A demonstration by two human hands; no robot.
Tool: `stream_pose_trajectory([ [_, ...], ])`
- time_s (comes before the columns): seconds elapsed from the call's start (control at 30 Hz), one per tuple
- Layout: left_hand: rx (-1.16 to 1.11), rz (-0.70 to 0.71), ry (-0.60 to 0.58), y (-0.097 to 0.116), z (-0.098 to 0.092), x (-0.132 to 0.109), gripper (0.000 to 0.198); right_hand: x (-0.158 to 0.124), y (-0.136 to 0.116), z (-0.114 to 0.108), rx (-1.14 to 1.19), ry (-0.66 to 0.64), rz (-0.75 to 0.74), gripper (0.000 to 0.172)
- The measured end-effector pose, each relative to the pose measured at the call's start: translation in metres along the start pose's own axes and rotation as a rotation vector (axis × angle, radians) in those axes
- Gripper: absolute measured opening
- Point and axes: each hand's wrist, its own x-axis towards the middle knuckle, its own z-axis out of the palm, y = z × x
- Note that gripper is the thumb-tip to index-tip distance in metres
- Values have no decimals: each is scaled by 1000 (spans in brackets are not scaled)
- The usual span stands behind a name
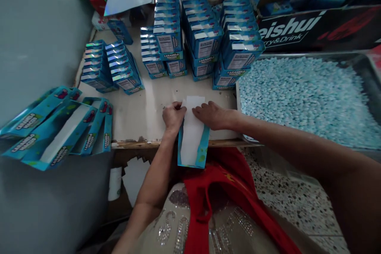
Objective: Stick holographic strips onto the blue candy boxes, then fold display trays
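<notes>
A blue cardboard display box [192,139] with a white inside lies lengthwise across the table's front edge, its near end jutting out over my lap. At its far end my left hand [173,117] pinches the left edge between thumb and fingers. Opposite it, my right hand [210,115] has its fingers curled over the right side of the same box. A white end flap [195,99] sticks out beyond my fingers. My fingertips partly hide the far corners.
Stacks of filled blue candy boxes [202,43] stand behind my hands, with shorter rows [125,73] to the left. Several empty display boxes [68,127] pile at the table's left edge. On the right, a metal tray [237,99] holds pale blue candies, below a black carton [321,27].
</notes>
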Motion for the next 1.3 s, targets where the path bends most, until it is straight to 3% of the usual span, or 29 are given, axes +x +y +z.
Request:
stream_pose_trajectory([
  [0.13,-53,-34,35,1,3,3,15,3,-5,-6,-24,28,-14,30],
  [0.23,-204,9,68,-3,6,2,16,4,-7,-10,-50,36,-39,30],
  [0.3,-232,121,22,-7,4,4,14,6,-6,-9,-63,37,-50,32],
  [0.47,-92,441,-290,-17,-12,15,12,14,2,0,-57,48,-58,37],
  [0.53,-13,484,-297,-20,-11,13,20,14,5,2,-33,57,-48,36],
  [0.63,87,526,-201,-24,-2,0,29,1,5,7,37,159,-5,37],
  [0.7,127,544,-159,-25,4,-8,31,-15,1,14,122,295,90,44],
  [0.8,136,558,-139,-26,9,-14,31,-36,-3,31,395,469,411,50],
  [0.87,129,563,-125,-27,11,-14,30,-39,-5,42,657,502,605,42],
  [1.0,80,570,-69,-32,11,-15,27,-23,-15,50,981,569,729,29],
  [1.13,-47,535,-12,-35,12,-25,29,-12,-34,43,841,663,842,22],
  [1.23,-67,484,3,-33,12,-33,23,-12,-43,41,669,574,861,28],
  [1.3,-53,471,-24,-31,12,-34,24,-11,-43,44,702,509,864,32],
])
